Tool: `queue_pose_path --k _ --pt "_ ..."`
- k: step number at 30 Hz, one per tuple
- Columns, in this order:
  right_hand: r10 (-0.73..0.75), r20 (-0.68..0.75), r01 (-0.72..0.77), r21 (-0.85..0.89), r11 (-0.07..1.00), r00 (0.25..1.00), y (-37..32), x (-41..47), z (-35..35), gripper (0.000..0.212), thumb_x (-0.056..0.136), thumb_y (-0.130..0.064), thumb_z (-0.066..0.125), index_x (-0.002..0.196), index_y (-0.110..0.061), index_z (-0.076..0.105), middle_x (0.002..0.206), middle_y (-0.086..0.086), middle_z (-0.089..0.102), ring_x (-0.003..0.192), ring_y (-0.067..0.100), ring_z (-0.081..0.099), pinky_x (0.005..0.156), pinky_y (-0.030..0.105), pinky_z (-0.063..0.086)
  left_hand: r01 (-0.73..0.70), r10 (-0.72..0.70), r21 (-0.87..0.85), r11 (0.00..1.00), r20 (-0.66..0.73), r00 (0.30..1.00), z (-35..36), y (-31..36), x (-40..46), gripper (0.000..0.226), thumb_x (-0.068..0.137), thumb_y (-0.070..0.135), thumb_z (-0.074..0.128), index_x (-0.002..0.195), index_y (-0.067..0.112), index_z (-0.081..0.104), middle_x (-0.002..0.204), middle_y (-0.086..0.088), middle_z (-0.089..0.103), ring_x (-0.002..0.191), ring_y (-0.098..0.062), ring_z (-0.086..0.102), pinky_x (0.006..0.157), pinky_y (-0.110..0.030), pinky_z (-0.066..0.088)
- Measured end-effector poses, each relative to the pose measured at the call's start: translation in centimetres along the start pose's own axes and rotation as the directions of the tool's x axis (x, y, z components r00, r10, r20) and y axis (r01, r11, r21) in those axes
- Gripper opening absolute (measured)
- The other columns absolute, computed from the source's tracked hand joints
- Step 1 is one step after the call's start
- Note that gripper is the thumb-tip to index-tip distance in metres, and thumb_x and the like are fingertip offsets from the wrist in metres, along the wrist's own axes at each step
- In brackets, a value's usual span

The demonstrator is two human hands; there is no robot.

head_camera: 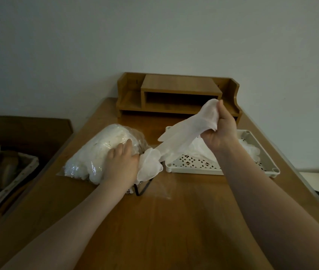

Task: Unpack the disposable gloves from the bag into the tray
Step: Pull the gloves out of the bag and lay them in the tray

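Gloves: clear bag (104, 152) on desk (174, 221) still stuffed | left hand (121, 164) lies flat on bag | right hand (221, 131) clutches one glove (189, 131) over white tray (260, 164), few gloves (250, 149) inside

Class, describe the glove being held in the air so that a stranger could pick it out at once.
Start at the white tray on the right of the wooden desk. Above it the right hand grips a stretched glove. Unlike the gloves lying in the tray or packed in the bag, it hangs in mid-air.

home desk (154, 221), wooden organiser (180, 94)
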State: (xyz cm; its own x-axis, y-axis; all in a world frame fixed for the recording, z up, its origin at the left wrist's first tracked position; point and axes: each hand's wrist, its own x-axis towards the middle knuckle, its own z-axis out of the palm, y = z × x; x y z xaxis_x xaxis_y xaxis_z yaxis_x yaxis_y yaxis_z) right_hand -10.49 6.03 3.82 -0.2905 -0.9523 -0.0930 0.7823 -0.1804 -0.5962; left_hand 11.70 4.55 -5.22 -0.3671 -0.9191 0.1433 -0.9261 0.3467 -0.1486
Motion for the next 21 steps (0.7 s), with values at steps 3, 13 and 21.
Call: queue_pose_path --k 3,13,21 --pt "0.03 0.064 -0.021 -0.124 0.992 0.997 -0.3 -0.3 -0.5 0.028 0.09 -0.032 0.057 0.103 -0.008 0.062 0.072 0.004 0.061 0.067 0.017 0.061 0.074 0.033 0.054 0.028 -0.003 -0.26 0.965 0.096 0.995 -2.1 0.0 0.0 0.042 0.089 0.032 0.052 0.131 0.031 0.049 0.159 -0.004 -0.004 0.145 -0.029 0.001 0.116 -0.045 0.009" --pt "-0.005 0.491 0.18 -0.309 0.934 0.871 -5.0 -1.6 0.5 0.018 0.082 -0.029 0.054 0.077 -0.013 0.061 0.065 -0.002 0.056 0.059 0.009 0.057 0.056 0.022 0.05 -0.228 0.144 -0.749 0.622 -0.177 0.974 -11.8 5.4 2.0 0.064 0.09 0.042 0.056 0.145 0.024 0.029 0.147 0.01 0.035 0.134 -0.007 0.032 0.101 -0.023 0.029" --pt "-0.018 0.509 0.229 -0.356 0.906 0.861 -8.4 -1.3 -1.1 0.044 0.057 -0.042 0.085 0.087 -0.015 0.068 0.076 -0.001 0.061 0.068 0.012 0.062 0.059 0.025 0.052 -0.204 0.226 -0.887 0.414 -0.117 0.967 -12.3 10.8 4.2 0.025 0.088 0.034 0.062 0.102 0.014 0.066 0.093 0.0 0.07 0.083 -0.016 0.066 0.079 -0.038 0.055"
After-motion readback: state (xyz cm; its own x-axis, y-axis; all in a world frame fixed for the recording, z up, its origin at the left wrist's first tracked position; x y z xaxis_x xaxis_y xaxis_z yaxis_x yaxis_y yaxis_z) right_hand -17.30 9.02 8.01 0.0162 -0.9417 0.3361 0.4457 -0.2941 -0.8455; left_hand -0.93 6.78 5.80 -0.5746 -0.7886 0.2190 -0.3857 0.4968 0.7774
